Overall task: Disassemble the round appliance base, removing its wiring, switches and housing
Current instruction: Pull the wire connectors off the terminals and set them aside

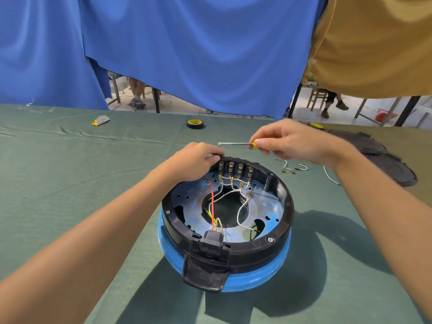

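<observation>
The round appliance base [268, 251] lies open-side up on the green cloth, a black housing ring over a blue shell. Inside, white wires [240, 206] and a red wire [211, 202] run from a row of switches [236, 170] at the far rim to a black socket block [211, 242] at the near rim. My left hand [194, 161] grips the far rim beside the switches. Above the base, my right hand [294, 142] holds a yellow-handled screwdriver [236, 143], its shaft pointing left.
Loose wire pieces with terminals [292, 166] lie right of the base. A dark cover plate [383, 155] lies further right. A roll of black tape [195, 123] and a small yellow-grey tool [101, 120] sit at the back. Blue and tan cloths hang behind the table.
</observation>
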Available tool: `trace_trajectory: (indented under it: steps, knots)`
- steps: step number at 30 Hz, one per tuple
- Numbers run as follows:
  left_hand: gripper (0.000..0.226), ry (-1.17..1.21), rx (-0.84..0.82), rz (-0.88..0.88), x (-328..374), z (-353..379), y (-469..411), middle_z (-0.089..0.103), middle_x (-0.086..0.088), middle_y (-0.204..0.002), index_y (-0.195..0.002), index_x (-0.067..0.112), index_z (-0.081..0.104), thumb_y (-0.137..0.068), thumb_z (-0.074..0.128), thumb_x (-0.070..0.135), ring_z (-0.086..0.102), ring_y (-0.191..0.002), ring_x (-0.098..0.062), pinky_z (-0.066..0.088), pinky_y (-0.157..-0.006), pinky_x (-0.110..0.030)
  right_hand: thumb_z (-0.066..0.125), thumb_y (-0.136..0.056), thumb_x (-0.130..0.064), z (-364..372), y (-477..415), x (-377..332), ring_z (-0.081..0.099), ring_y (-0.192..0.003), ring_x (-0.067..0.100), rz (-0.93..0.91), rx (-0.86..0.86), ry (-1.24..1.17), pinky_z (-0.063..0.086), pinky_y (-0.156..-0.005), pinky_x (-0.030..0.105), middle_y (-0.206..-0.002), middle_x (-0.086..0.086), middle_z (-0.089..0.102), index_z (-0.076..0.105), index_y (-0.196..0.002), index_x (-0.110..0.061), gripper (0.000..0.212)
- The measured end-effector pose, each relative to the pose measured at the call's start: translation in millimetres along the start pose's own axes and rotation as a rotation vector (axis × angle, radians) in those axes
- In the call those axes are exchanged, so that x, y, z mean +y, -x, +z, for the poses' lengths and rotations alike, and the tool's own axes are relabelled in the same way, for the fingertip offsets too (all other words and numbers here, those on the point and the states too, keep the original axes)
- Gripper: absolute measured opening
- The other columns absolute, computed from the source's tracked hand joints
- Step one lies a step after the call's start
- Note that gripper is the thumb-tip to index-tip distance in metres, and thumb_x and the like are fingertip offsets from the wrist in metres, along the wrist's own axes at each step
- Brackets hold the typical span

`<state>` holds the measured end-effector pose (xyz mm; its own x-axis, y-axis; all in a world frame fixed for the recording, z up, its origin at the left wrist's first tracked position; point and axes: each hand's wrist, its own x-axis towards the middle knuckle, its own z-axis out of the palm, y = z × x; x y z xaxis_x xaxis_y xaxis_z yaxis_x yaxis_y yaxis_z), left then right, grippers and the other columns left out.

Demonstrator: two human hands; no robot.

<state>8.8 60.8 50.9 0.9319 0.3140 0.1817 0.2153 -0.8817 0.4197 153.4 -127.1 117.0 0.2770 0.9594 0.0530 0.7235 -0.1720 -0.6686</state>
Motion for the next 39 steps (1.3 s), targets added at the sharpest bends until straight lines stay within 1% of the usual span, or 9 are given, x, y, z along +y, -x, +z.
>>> trace_trajectory:
  steps: [2, 6, 10, 15, 19, 23, 26, 33, 39]
  knots:
    - [0.033, -0.133, 0.113, 0.051, 3, 1, 3, 0.061, -0.001, -0.127, -0.129, 0.016, 0.057, -0.103, 0.042, 0.028, 0.053, -0.117, -0.022, 0.043, -0.099, -0.042, 0.051, -0.100, -0.020, 16, 10, 9, 0.042, -0.048, -0.001, 0.018, 0.178, 0.049, 0.033, -0.047, 0.010, -0.072, -0.004, 0.056, 0.066, -0.098, -0.014, 0.017]
    - [0.026, -0.470, 0.422, 0.313, 9, 0, 15, 0.059, 0.007, -0.082, -0.086, 0.018, 0.060, -0.096, 0.050, 0.040, 0.056, -0.087, -0.020, 0.035, -0.082, -0.034, 0.050, -0.099, -0.019, 47, 23, 35, 0.053, -0.074, 0.010, 0.047, 0.624, 0.210, 0.031, -0.061, 0.020, -0.080, -0.006, 0.060, 0.065, -0.105, -0.014, 0.017]
    - [0.037, -0.589, 0.249, 0.300, 19, 2, 17, 0.056, 0.013, -0.069, -0.073, 0.026, 0.060, -0.094, 0.045, 0.052, 0.055, -0.079, -0.013, 0.029, -0.085, -0.032, 0.050, -0.099, -0.015, 79, 36, 68, 0.059, -0.090, 0.026, 0.129, 0.873, 0.121, 0.036, -0.075, 0.028, -0.095, 0.007, 0.067, 0.065, -0.109, -0.004, 0.020]
    - [0.040, -0.532, -0.007, 0.199, 21, 2, 12, 0.063, 0.010, -0.074, -0.078, 0.025, 0.062, -0.094, 0.046, 0.058, 0.056, -0.075, -0.014, 0.030, -0.091, -0.032, 0.046, -0.100, -0.016, 92, 43, 92, 0.058, -0.092, 0.031, 0.293, 0.899, 0.040, 0.043, -0.080, 0.039, -0.097, 0.013, 0.066, 0.062, -0.109, -0.003, 0.022]
    - [0.032, -0.289, -0.117, 0.094, 23, -8, 11, 0.058, 0.008, -0.066, -0.067, 0.026, 0.056, -0.092, 0.060, 0.046, 0.053, -0.069, -0.014, 0.040, -0.073, -0.032, 0.047, -0.100, -0.015, 92, 44, 91, 0.056, -0.086, 0.028, 0.275, 0.940, 0.010, 0.040, -0.075, 0.036, -0.091, 0.009, 0.064, 0.062, -0.109, -0.003, 0.021]
    - [0.028, -0.087, -0.037, 0.056, 32, -22, 11, 0.067, 0.004, -0.071, -0.075, 0.018, 0.068, -0.088, 0.066, 0.043, 0.058, -0.068, -0.011, 0.047, -0.066, -0.026, 0.044, -0.102, -0.019, 92, 48, 87, 0.054, -0.080, 0.021, 0.263, 0.985, -0.089, 0.041, -0.072, 0.035, -0.081, -0.002, 0.058, 0.059, -0.105, -0.011, 0.017]
    - [0.032, -0.027, -0.041, 0.073, 45, -35, 7, 0.065, 0.004, -0.063, -0.072, 0.015, 0.070, -0.085, 0.070, 0.045, 0.047, -0.051, -0.012, 0.039, -0.052, -0.018, 0.037, -0.104, -0.023, 88, 51, 83, 0.050, -0.073, 0.015, 0.239, 0.971, -0.257, 0.040, -0.066, 0.029, -0.078, -0.003, 0.054, 0.051, -0.102, -0.015, 0.016]
    - [0.029, -0.197, -0.169, 0.129, 83, -57, -11, 0.064, 0.009, -0.059, -0.066, 0.017, 0.067, -0.086, 0.072, 0.037, 0.045, -0.042, 0.003, 0.033, -0.045, -0.009, 0.035, -0.105, -0.020, 76, 67, 64, 0.037, -0.051, 0.009, 0.148, 0.936, -0.559, 0.034, -0.046, 0.018, -0.077, 0.000, 0.053, 0.047, -0.101, -0.015, 0.014]
    - [0.031, -0.224, -0.085, 0.172, 98, -50, -17, 0.068, 0.002, -0.065, -0.069, 0.015, 0.066, -0.087, 0.069, 0.039, 0.047, -0.046, 0.001, 0.037, -0.054, -0.023, 0.044, -0.102, -0.015, 73, 70, 41, 0.036, -0.045, 0.006, 0.075, 0.781, -0.623, 0.032, -0.044, 0.017, -0.082, 0.003, 0.054, 0.043, -0.103, -0.017, 0.003]
